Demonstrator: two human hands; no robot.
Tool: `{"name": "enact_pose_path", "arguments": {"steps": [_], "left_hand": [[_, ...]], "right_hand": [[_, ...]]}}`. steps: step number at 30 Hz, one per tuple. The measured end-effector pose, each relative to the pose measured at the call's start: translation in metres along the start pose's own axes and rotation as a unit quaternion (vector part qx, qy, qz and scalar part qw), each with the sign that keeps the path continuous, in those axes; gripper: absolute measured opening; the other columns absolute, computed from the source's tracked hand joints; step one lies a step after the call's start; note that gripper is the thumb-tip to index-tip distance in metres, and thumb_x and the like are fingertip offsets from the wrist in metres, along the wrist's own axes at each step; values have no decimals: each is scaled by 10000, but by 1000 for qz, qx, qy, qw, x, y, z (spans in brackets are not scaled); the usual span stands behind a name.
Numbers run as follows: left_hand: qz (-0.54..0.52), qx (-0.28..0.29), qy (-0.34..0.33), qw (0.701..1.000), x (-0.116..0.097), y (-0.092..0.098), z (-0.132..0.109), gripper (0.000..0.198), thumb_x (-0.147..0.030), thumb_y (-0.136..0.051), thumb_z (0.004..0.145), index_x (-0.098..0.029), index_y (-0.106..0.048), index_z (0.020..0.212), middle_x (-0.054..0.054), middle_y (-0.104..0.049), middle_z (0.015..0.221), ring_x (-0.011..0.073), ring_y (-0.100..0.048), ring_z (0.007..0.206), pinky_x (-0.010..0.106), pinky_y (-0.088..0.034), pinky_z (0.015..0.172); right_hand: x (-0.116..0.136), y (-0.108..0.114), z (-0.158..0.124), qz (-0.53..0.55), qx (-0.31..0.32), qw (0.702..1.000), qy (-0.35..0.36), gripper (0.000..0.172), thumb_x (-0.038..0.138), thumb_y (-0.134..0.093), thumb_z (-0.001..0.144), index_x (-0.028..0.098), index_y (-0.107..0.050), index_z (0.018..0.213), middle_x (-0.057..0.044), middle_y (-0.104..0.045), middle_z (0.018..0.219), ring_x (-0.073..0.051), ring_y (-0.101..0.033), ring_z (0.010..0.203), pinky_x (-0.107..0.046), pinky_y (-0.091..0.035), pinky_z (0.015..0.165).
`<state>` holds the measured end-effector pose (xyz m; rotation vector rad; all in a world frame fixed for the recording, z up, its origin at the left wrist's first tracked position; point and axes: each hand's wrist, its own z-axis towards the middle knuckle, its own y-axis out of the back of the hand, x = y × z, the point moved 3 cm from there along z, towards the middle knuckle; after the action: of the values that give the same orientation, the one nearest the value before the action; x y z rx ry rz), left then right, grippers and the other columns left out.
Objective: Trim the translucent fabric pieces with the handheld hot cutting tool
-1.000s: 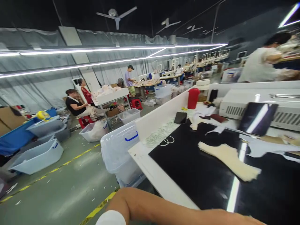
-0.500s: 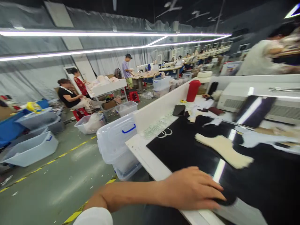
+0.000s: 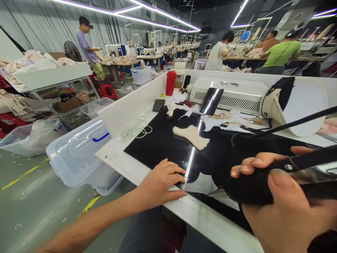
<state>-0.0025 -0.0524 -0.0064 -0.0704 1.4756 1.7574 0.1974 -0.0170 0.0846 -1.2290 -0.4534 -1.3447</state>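
My left hand point(image 3: 161, 182) lies flat, fingers apart, on the near edge of the glossy black mat point(image 3: 163, 144) that covers the white worktable point(image 3: 116, 158). It holds nothing. My right hand point(image 3: 284, 207) is closed around the black padded handle of a metal tool point(image 3: 302, 172) at the lower right; a black cord point(image 3: 295, 123) runs off from it. A cream sock-shaped cloth piece point(image 3: 191, 136) lies on the mat ahead of my left hand.
A heap of white elastic loops point(image 3: 134, 128), a phone point(image 3: 158, 105), a red bottle point(image 3: 171, 83) and a white machine point(image 3: 230, 95) stand further back. Clear plastic bins point(image 3: 79, 154) sit on the floor left of the table. Other people work at tables behind.
The view swung right and down. My left hand slid along the table edge and stays flat on the mat. My right hand with the tool came into view.
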Motion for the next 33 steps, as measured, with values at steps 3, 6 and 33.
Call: {"name": "enact_pose_path", "arguments": {"steps": [3,6,33], "left_hand": [[-2,-8,8,1000,0,-1,4,138,-351,-637,948,-226,-689,974,36,-688,1203,183,-615,1165,478,-301,1190],[-2,-18,10,1000,1,1,7,127,-319,-620,960,-215,-690,942,40,-691,1186,171,-629,1135,457,-318,1182],[-12,65,-101,993,16,-22,95,101,-282,-705,898,-216,-746,963,27,-661,1005,180,-600,988,289,-479,911]], "right_hand": [[-5,-14,-7,29,2,999,-13,485,150,-768,543,266,-590,978,54,-621,649,-178,-543,520,-356,-496,441],[-11,-20,-11,30,19,999,-9,486,188,-786,608,257,-568,1038,57,-626,686,-171,-556,548,-360,-516,493],[-7,-6,3,-2,-47,999,23,455,184,-783,598,282,-582,995,68,-607,683,-159,-534,550,-323,-496,456]]}}
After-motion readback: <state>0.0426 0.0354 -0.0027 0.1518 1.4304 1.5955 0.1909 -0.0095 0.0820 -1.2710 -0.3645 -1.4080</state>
